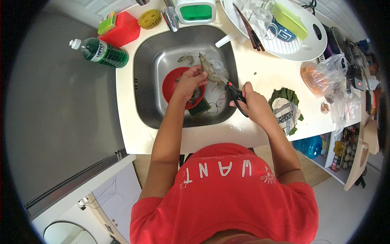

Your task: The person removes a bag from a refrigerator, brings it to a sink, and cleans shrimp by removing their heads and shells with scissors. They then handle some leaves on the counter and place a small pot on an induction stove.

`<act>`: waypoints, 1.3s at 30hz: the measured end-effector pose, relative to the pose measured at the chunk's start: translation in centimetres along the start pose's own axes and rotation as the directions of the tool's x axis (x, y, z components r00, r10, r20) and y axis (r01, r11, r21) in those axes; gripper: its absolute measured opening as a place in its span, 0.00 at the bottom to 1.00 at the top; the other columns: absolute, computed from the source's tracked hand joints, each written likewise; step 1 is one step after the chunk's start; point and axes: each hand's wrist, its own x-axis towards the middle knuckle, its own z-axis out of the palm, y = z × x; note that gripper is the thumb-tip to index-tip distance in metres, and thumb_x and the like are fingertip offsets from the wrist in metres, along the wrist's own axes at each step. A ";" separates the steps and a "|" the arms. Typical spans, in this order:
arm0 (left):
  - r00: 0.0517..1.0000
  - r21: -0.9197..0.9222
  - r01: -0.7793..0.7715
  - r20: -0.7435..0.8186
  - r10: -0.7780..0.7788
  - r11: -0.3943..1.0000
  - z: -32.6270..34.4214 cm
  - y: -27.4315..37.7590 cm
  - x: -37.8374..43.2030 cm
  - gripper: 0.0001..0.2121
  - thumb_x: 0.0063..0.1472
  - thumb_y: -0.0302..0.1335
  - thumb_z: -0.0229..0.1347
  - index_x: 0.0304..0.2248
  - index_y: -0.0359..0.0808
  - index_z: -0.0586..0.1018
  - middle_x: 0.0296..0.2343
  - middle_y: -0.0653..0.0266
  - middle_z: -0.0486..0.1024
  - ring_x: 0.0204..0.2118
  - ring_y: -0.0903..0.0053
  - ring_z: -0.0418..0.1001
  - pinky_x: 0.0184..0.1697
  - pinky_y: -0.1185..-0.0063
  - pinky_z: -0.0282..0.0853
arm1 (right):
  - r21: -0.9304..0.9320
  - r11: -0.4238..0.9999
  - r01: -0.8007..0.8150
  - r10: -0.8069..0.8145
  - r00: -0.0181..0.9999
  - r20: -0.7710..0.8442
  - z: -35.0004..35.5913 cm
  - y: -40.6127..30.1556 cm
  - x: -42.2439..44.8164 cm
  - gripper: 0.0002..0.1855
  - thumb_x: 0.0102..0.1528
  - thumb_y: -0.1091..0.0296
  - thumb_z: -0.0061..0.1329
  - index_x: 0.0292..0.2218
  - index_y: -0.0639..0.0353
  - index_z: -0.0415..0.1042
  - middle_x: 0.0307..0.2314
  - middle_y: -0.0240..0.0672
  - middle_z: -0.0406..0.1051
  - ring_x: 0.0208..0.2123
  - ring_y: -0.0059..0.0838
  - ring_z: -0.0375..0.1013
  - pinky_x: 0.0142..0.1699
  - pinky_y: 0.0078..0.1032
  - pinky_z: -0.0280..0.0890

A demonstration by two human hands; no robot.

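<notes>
My left hand [192, 80] pinches a raw grey shrimp [207, 67] above the steel sink [146, 61]. In my right hand [254, 102] is a pair of black-handled scissors [236, 94], its blades against the shrimp; whether they cut into it I cannot tell. Below my left wrist sits a red bowl [167, 88] with more shrimp [195, 95] inside, partly hidden by the hand. Another shrimp [186, 59] lies on the sink floor behind the bowl. Clear plastic [221, 67] rests behind the scissors. Thin reddish feelers [220, 102] are scattered at the right, near a dark green scouring pad [200, 107].
A chrome faucet [170, 18] overhangs the sink's back edge. Left stand a green dish-soap bottle [105, 53] and a red container [123, 30]. A white dish rack [292, 52] holds glass mugs and chopsticks. Rightward lie leaf-wrapped food [285, 109] and plastic bags [330, 73].
</notes>
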 end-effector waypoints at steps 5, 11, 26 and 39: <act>1.000 0.065 0.000 -0.031 0.002 0.998 0.3 0.1 0.1 0.11 0.56 0.25 0.53 0.39 0.33 0.72 0.31 0.69 0.72 0.33 0.83 0.70 0.38 0.84 0.68 | -0.005 0.997 0.075 -0.075 0.996 -0.053 0.5 0.7 0.0 0.22 0.49 0.59 0.53 0.30 0.62 0.53 0.15 0.44 0.65 0.19 0.44 0.69 0.24 0.34 0.61; 0.990 0.191 -0.054 -0.118 0.078 0.980 0.2 0.0 -0.1 0.14 0.56 0.27 0.54 0.42 0.32 0.71 0.32 0.66 0.71 0.34 0.81 0.70 0.39 0.82 0.68 | 0.719 0.685 -0.117 -0.045 0.978 0.203 0.8 1.0 0.3 0.22 0.50 0.68 0.53 0.27 0.55 0.47 0.15 0.33 0.63 0.11 0.16 0.59 0.15 0.16 0.54; 0.935 0.678 -0.129 -0.160 0.317 0.724 0.0 0.2 -1.0 0.15 0.55 0.27 0.54 0.42 0.31 0.72 0.29 0.64 0.73 0.30 0.81 0.70 0.35 0.83 0.65 | 0.749 0.628 -0.213 -0.013 0.959 0.284 1.2 0.2 1.4 0.13 0.56 0.72 0.41 0.28 0.56 0.48 0.20 0.40 0.68 0.13 0.18 0.61 0.15 0.15 0.55; 0.761 0.996 -0.087 0.044 0.647 0.035 1.7 3.7 -3.5 0.09 0.55 0.29 0.50 0.36 0.38 0.74 0.31 0.60 0.71 0.34 0.64 0.71 0.35 0.70 0.68 | 0.818 0.541 -0.195 -0.036 0.966 0.254 2.1 1.0 2.3 0.21 0.55 0.52 0.47 0.27 0.52 0.49 0.16 0.30 0.62 0.14 0.17 0.59 0.19 0.15 0.54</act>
